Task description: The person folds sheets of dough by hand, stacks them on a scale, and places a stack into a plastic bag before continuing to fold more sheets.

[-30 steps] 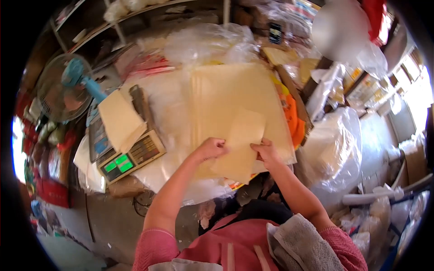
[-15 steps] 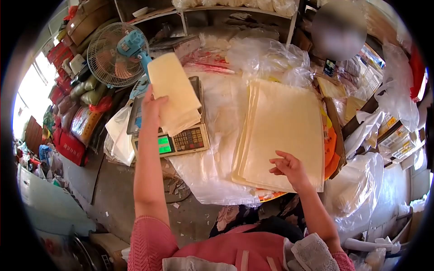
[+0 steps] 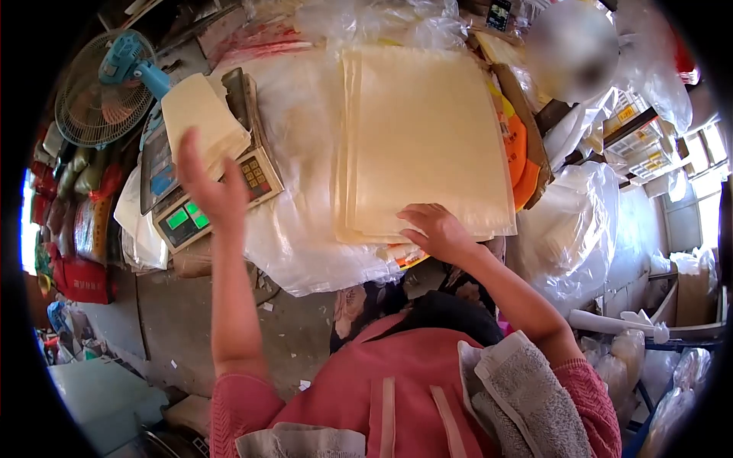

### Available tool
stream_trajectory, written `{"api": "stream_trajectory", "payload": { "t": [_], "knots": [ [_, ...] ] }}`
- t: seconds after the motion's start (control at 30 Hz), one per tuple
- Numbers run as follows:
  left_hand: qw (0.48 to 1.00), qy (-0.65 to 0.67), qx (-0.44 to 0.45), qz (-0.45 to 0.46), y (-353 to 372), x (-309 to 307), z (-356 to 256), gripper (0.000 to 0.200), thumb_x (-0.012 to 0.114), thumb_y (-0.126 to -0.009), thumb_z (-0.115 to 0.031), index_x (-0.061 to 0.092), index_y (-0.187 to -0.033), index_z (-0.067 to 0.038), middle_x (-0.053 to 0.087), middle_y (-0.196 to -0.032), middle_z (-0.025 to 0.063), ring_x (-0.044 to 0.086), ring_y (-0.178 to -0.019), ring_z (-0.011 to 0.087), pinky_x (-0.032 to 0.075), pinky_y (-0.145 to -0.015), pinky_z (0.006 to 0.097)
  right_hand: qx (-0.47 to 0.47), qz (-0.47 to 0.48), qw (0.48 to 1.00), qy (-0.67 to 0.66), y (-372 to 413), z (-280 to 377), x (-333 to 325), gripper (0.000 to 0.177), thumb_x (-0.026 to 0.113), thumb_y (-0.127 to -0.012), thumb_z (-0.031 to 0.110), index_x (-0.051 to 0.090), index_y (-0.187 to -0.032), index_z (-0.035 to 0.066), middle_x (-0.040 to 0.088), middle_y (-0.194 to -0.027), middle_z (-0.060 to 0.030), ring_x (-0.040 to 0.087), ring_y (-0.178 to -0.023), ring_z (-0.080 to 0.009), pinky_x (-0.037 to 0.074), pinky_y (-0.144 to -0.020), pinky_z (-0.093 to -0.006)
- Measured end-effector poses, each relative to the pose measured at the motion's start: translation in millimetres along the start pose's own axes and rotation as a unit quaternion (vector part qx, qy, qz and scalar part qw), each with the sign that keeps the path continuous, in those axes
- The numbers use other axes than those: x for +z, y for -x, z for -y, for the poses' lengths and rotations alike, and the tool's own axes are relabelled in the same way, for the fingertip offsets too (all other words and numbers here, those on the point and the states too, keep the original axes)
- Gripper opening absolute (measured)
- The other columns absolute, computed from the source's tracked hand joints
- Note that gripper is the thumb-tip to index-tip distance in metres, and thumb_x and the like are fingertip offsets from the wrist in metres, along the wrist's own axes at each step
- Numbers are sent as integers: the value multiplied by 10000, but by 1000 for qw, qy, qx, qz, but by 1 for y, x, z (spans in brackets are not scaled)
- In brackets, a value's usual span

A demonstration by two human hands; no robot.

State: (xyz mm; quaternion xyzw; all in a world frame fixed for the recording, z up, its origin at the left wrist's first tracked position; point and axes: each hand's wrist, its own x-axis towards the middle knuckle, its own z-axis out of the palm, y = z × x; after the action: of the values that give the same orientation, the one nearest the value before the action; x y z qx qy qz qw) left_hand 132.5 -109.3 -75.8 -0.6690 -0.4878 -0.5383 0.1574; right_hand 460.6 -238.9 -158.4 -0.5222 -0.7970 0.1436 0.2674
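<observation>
Sheets (image 3: 427, 137) lie stacked on the plastic-covered table (image 3: 298, 191); my right hand (image 3: 435, 233) rests on their near edge, grip hidden. My left hand (image 3: 214, 195) hovers spread, empty, beside the scale (image 3: 257, 178) bearing a smaller stack (image 3: 202, 114). Fan (image 3: 99, 88) behind.

Scale (image 3: 191, 217): green display digits too small to read; platform hidden under folded sheets (image 3: 200, 122); left hand (image 3: 208, 187): blurred, covering part of the keypad; right hand (image 3: 435, 229): fingers curled at the sheet stack (image 3: 427, 137), grip unclear; fan (image 3: 95, 88): cut off by the dark rim; bench: hidden beneath plastic film (image 3: 305, 229).
</observation>
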Motion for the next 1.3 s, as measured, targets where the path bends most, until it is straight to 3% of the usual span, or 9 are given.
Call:
{"api": "stream_trajectory", "payload": {
  "t": [0.1,0.33,0.6,0.67,0.8,0.93,1.03,1.17,1.3],
  "knots": [
    [978,128,-115,117,52,14,-37,538,545,-732,23,506,-1266,-29,517,-1268,129,432,-1219,326,317,-1032,419,-52,21,997,49,-2,-3,7,179,681,-791,191,654,-941,97,626,-969,-73,578,-965,-251,440,-855,-372],
    [950,243,11,195,111,25,-88,364,521,-635,143,598,-947,-27,582,-973,115,558,-934,306,477,-797,362,-28,33,999,-9,-10,-23,14,162,672,-756,237,654,-851,107,620,-908,-42,573,-936,-244,420,-838,-389],
    [959,252,0,133,165,44,-104,168,582,-670,38,556,-797,-69,559,-828,116,565,-807,311,467,-742,425,-69,77,992,73,-13,-29,18,89,602,-767,115,562,-729,45,571,-725,-155,560,-691,-370,439,-621,-470],
    [899,300,29,319,149,34,-108,180,632,-662,-68,581,-835,-65,592,-865,123,590,-817,310,489,-718,409,93,-21,995,-14,-19,-24,6,112,589,-800,110,633,-877,42,631,-845,-165,618,-788,-347,494,-719,-425],
    [851,193,37,487,154,68,-121,442,644,-734,-194,557,-1133,-26,547,-1162,164,518,-1111,323,444,-918,371,32,2,995,-90,-19,-7,-25,453,684,-765,226,562,-1158,38,622,-1078,-169,593,-1030,-326,458,-892,-419],
    [861,136,31,489,178,96,-128,576,627,-785,-248,454,-1310,-86,333,-1414,205,307,-1312,386,303,-1042,492,129,149,980,16,-3,-43,-15,397,600,-804,176,557,-1180,56,522,-1269,-156,469,-1171,-389,396,-951,-446],
    [884,104,100,444,211,105,-128,589,605,-770,-274,472,-1324,-124,355,-1405,233,307,-1292,444,258,-1047,560,125,12,974,188,-9,-119,-24,260,493,-873,144,587,-1086,28,617,-1018,-234,597,-897,-409,480,-800,-453],
    [899,160,100,394,205,99,-126,543,635,-728,-260,548,-1240,-102,360,-1394,210,284,-1298,431,229,-1072,541,77,-200,964,159,-54,12,-156,242,475,-885,65,596,-1094,77,635,-946,-180,610,-866,-367,496,-723,-437],
    [855,181,31,485,179,89,-126,628,634,-800,-275,418,-1338,-33,371,-1387,230,305,-1317,389,226,-1101,471,-24,-130,966,223,-22,26,-146,337,486,-770,7,595,-1082,73,646,-1021,-102,618,-830,-287,511,-760,-377]
  ]
}}
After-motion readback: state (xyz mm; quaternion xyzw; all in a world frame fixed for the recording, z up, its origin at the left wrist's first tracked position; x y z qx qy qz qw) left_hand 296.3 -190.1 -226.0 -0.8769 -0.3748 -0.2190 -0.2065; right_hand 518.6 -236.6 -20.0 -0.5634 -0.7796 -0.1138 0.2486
